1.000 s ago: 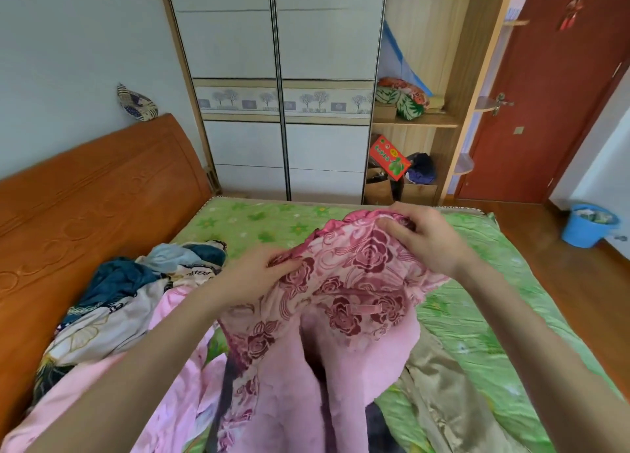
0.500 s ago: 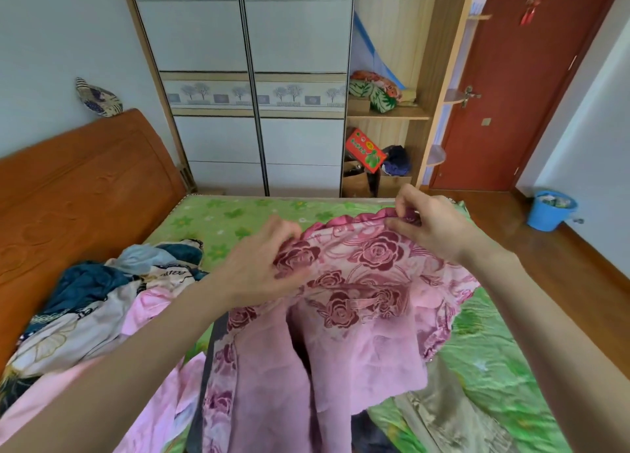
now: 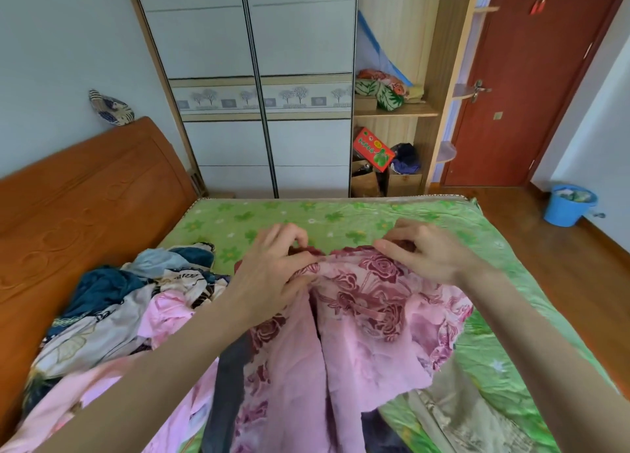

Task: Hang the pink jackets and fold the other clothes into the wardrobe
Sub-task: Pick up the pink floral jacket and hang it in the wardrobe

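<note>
Left hand point(image 3: 272, 275) and right hand point(image 3: 426, 251), fingers curled, pinch the pink jacket point(image 3: 358, 316) top edge at 12 o'clock, likely spreading it for hanging; clothes pile point(image 3: 112, 302) at 9.

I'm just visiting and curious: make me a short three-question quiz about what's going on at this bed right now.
1. True or false: both hands grip the pink rose-patterned jacket along its top edge.
2. Where does the pile of other clothes lie? A) on the floor B) on the bed by the headboard C) inside the wardrobe
3. Fill in: the blue bucket stands on the ____ floor.

Key
1. True: the left hand and right hand each pinch the edge.
2. B, beside the wooden headboard on the green floral bedsheet.
3. wooden
</note>
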